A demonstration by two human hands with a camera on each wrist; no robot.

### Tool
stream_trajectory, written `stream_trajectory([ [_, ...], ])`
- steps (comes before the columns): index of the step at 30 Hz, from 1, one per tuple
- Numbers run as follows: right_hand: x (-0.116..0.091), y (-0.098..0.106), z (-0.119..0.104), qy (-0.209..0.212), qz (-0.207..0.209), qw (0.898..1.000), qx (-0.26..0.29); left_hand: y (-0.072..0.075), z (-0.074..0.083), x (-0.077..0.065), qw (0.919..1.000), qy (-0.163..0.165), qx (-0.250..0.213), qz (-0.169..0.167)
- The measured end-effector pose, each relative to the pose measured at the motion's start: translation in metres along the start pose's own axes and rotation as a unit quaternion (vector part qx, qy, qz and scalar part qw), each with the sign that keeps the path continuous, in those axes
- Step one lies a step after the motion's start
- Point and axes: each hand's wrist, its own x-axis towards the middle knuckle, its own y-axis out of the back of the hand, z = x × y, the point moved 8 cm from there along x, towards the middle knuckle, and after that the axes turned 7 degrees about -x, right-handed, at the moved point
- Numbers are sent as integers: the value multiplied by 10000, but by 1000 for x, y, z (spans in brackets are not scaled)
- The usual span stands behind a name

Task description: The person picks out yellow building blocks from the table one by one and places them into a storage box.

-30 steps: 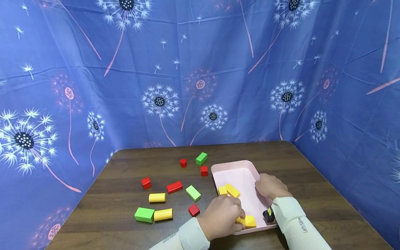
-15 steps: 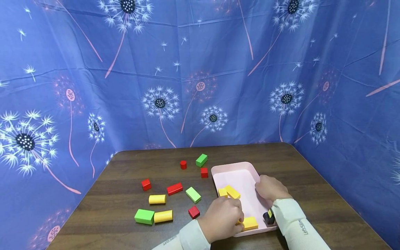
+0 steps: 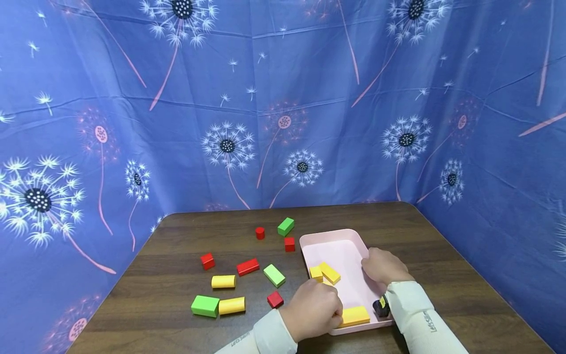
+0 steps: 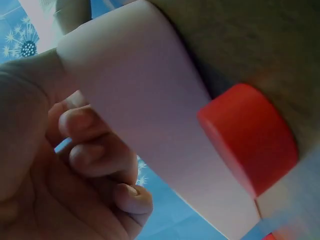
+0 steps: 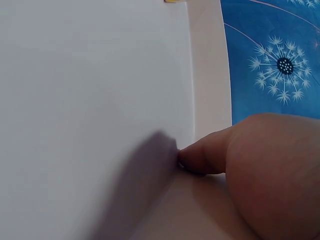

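A pink tray holds yellow blocks, with a long yellow block lying along its front wall. My left hand is at the front left corner, fingers curled, thumb and index finger at this block's left end. In the left wrist view the left hand reaches over the tray wall, which hides the thumb and index tips. My right hand grips the tray's right side; in the right wrist view its thumb presses the inner wall. Two more yellow blocks lie near the left wall.
Left of the tray lie a dark red block, a light green block, a long red block, yellow cylinders and a green block. Red pieces and a green block lie farther back. A patterned curtain surrounds the table.
The long yellow block at the front has slid right and shows more of its length. The left hand has drawn back slightly left. The right hand and tray stay in place.
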Motion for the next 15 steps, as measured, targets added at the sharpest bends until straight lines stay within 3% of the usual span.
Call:
stream_trajectory([
  [8,0,-1,-1,-74,-84,9999,35,-7,0,-3,9975,166,-167,-660],
  [15,0,-1,0,-38,-59,10000,29,-5,2,-6,9968,165,-242,-746],
])
